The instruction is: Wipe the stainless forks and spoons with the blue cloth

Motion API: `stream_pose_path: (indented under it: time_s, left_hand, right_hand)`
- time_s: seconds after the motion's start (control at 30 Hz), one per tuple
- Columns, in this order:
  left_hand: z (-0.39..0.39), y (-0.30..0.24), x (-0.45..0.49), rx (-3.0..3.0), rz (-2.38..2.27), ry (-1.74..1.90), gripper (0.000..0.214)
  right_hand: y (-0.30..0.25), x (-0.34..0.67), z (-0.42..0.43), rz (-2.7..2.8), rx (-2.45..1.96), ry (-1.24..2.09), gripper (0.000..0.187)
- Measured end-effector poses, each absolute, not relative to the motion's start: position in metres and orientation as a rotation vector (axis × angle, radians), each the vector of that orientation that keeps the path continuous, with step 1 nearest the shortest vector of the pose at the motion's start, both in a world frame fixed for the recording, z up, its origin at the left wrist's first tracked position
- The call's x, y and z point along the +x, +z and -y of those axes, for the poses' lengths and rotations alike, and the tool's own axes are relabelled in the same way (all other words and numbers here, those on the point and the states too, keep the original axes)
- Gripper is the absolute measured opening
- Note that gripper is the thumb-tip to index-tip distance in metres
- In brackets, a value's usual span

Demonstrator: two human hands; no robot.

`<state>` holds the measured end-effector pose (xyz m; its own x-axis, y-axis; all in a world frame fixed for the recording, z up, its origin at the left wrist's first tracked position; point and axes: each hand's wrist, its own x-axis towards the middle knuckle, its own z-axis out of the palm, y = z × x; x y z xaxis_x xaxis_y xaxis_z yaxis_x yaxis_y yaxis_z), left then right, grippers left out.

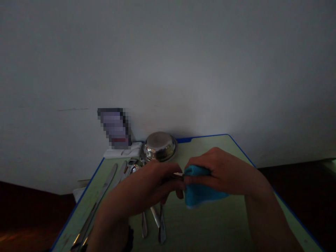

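Above the middle of the table, my left hand [147,187] is closed in a pinch on a thin, shiny metal utensil [178,174]. Most of the utensil is covered by fingers, so its kind does not show. My right hand [223,171] grips a blue cloth [201,196], pressed between thumb and fingers at the utensil's end. The cloth's lower part hangs loose beneath the hand. Several cutlery handles [162,229] lie on the table below my left hand, their other ends hidden by it.
An upturned metal bowl [160,141] stands at the table's back, by the wall [168,70]. Long knives [96,204] lie along the left side. A blurred-out screen-like object [115,126] leans above a white item [126,151]. Blue edging borders the green tabletop [210,227].
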<state>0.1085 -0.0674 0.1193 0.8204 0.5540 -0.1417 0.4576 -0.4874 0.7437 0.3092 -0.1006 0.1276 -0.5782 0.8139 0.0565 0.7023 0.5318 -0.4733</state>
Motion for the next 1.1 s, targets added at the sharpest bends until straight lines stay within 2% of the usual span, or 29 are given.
stream_pose_path:
  time_s: [0.13, 0.3, 0.5, 0.83, 1.1]
  left_hand:
    - [0.067, 0.123, 0.107, 2.174, -0.721, 0.183, 0.021]
    - [0.063, 0.122, 0.103, 2.088, -0.694, 0.192, 0.02]
    - [0.057, 0.112, 0.097, 2.089, -0.734, 0.248, 0.022]
    - [0.06, 0.112, 0.111, 2.163, -0.726, 0.219, 0.021]
    - [0.061, 0.113, 0.106, 2.007, -0.697, 0.281, 0.019]
  right_hand:
    - [0.125, 0.305, 0.101, 2.48, -1.319, 0.563, 0.039]
    - [0.124, 0.307, 0.102, 2.467, -1.23, 0.811, 0.034]
    - [0.122, 0.317, 0.098, 2.477, -1.255, 0.704, 0.023]
    - [0.122, 0.312, 0.1, 2.549, -1.228, 0.641, 0.029]
    - [0.124, 0.319, 0.098, 2.499, -1.169, 0.698, 0.026]
